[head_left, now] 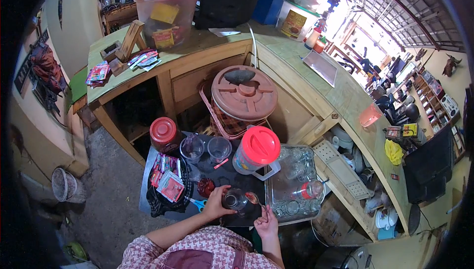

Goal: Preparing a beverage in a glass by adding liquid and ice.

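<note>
My left hand (pixel 218 204) is closed round the side of a clear drinking glass (pixel 236 201) on the dark table. In my right hand (pixel 267 223) I grip a spoon (pixel 253 199) by its handle. Its bowl holds something reddish and sits just right of the glass rim. Blue-handled scissors (pixel 200 204) lie beside my left hand, and a dark red round thing (pixel 206 188) is behind them. A pitcher with a red lid (pixel 259 145) stands beyond the glass, with two clear plastic containers (pixel 219 149) to its left.
A metal tray (pixel 318 205) of several upturned glasses lies at right. A black basket (pixel 159 209) with sachets (pixel 171 186) and a red-lidded jar (pixel 163 133) stand at left. Behind is a large brown-lidded cooler (pixel 244 102). A wooden counter (pixel 291 61) curves around the table.
</note>
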Motion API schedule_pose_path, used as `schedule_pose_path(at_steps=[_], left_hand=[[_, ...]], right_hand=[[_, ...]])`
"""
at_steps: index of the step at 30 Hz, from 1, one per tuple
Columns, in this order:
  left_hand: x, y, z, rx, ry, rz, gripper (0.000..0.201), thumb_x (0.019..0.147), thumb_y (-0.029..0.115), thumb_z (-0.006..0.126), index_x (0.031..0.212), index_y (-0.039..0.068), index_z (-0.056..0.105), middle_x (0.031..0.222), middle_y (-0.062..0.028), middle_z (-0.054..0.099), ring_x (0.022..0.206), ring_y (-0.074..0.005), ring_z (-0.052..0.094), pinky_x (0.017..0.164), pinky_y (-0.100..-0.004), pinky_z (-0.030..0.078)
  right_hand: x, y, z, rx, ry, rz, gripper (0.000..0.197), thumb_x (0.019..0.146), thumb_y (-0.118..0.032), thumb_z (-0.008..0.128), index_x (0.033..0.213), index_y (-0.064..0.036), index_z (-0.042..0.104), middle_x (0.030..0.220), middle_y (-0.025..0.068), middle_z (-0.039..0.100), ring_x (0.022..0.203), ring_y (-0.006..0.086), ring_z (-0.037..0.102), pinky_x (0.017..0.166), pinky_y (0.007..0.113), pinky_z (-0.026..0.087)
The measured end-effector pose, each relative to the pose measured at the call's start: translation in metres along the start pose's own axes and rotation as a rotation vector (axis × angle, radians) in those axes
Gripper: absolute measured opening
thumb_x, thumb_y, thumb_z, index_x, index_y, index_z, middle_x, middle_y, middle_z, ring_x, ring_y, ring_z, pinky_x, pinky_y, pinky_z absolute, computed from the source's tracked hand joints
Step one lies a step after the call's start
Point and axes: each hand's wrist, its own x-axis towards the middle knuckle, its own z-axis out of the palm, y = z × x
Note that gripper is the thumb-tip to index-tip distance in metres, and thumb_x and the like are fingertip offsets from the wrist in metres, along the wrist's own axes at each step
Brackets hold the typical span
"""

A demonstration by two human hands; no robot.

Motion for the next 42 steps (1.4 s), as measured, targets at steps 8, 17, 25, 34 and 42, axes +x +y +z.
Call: schedule_pose_path(at_steps=[8,17,25,34,42], left_hand=[[-0.002,0.002,0.000,-0.173,-0.118,-0.138,0.110,0.043,0.030,0.088,0.131,0.004,0.027,0.096,-0.0123,0.045,0.087,-0.0263,0.049,0.081,-0.0363,0.042],[0.007,-0.015,0.001,-0.369,-0.231,0.033,0.099,0.052,0.018,0.084,0.131,0.004,0.026,0.123,-0.0170,0.046,0.117,-0.0265,0.045,0.099,-0.0351,0.035],[-0.008,0.005,0.027,-0.197,-0.014,-0.036,0.094,0.055,0.025,0.083,0.128,0.001,0.029,0.110,-0.0160,0.052,0.104,-0.0283,0.052,0.093,-0.0361,0.040],[-0.014,0.018,0.021,-0.239,-0.196,-0.165,0.106,0.050,0.032,0.085,0.130,0.002,0.024,0.103,-0.0145,0.046,0.095,-0.0264,0.050,0.088,-0.0365,0.042],[-0.008,0.010,0.024,-0.347,-0.223,0.051,0.090,0.061,0.022,0.078,0.130,0.001,0.025,0.119,-0.0188,0.046,0.113,-0.0287,0.046,0.098,-0.0343,0.035]], right_hand=[[-0.013,-0.005,-0.002,-0.015,0.039,-0.076,0.017,0.089,-0.029,0.050,0.101,-0.0205,0.058,0.091,-0.0032,0.063,0.046,0.0050,0.033,0.049,0.022,0.029],[-0.026,-0.008,0.010,-0.140,0.106,-0.262,0.026,0.089,-0.031,0.051,0.112,-0.0183,0.053,0.095,0.0049,0.063,0.049,0.0051,0.033,0.049,0.021,0.029],[-0.038,0.002,0.037,-0.482,0.112,-0.649,0.032,0.091,-0.027,0.051,0.111,-0.0020,0.054,0.087,0.0143,0.066,0.051,0.0025,0.042,0.045,0.017,0.025],[-0.032,0.017,0.033,-0.787,0.057,-0.905,0.032,0.092,-0.020,0.049,0.114,0.0035,0.053,0.093,0.0106,0.065,0.069,0.0089,0.061,0.043,0.017,0.031],[-0.026,0.025,0.031,-0.752,0.099,-0.859,0.032,0.092,-0.014,0.049,0.117,0.0048,0.050,0.107,0.0102,0.060,0.081,0.0168,0.065,0.044,0.017,0.036]])
